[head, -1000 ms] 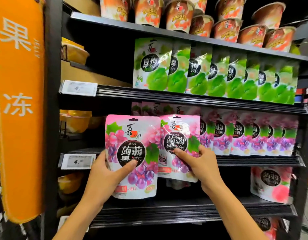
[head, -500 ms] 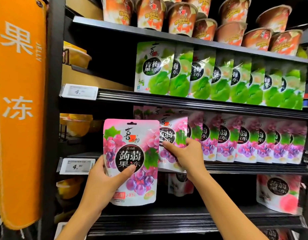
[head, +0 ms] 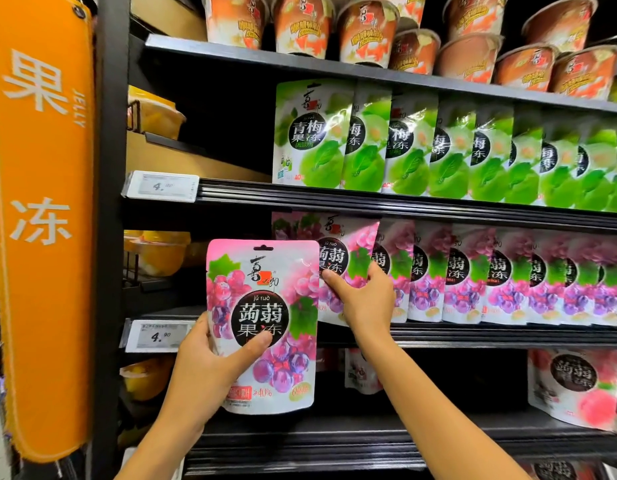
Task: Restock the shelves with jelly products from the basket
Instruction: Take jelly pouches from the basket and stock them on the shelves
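My left hand [head: 210, 362] grips a pink grape jelly pouch [head: 265, 306] by its lower left side and holds it upright in front of the shelf unit. My right hand [head: 362, 299] holds a second grape jelly pouch [head: 345, 258] at the left end of the row of grape pouches [head: 508, 275] on the middle shelf [head: 473, 336]. That pouch leans against the row, its bottom at the shelf's front lip. The basket is out of view.
Green plum jelly pouches [head: 438, 143] fill the shelf above, and orange jelly cups [head: 369, 32] the top one. A peach pouch [head: 577, 386] stands on the lower shelf at right. Price tags [head: 158, 336] clip to the shelf edges. An orange sign [head: 43, 202] hangs at left.
My right hand has lifted its pouch up and back from in front of the shelf to the left end of the grape row. My left hand has stayed about level with its pouch.
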`<state>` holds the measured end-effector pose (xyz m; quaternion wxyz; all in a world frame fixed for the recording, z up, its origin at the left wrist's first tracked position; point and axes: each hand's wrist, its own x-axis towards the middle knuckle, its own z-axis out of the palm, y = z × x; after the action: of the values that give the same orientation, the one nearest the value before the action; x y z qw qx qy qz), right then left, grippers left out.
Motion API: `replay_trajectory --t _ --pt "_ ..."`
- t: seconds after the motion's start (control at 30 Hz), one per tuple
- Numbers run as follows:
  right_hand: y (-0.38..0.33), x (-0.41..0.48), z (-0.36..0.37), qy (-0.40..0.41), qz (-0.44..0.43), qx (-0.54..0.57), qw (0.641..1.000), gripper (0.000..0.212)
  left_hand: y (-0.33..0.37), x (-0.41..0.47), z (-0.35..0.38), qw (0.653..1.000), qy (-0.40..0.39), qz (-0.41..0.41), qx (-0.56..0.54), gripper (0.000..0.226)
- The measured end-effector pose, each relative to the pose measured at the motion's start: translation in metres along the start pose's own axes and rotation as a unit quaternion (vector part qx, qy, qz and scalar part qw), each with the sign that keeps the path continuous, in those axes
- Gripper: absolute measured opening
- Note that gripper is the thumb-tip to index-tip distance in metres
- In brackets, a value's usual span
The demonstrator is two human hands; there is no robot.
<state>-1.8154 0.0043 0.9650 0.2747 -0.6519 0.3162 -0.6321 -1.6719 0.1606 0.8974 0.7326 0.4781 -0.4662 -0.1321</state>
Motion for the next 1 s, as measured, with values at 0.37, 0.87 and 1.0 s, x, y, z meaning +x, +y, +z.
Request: replay_trajectory --t 0.37,0.87,1.0 --pt "0.007 -0.003 -0.011 -0.086 -0.066 -0.066 0.992 0.038 -0.006 0.002 0.004 1.000 0.007 -0.007 -0.002 0.059" --pt "0.024 -0.005 -0.015 -0.101 -0.053 -0.120 0.986 0.070 -0.007 0.003 0.004 0.999 0.019 -0.020 -0.016 0.059" --pt "0.021 -0.004 -0.007 -0.099 -0.064 -0.150 0.982 0.049 -0.007 0.002 0.003 0.999 0.018 -0.022 -0.017 0.056"
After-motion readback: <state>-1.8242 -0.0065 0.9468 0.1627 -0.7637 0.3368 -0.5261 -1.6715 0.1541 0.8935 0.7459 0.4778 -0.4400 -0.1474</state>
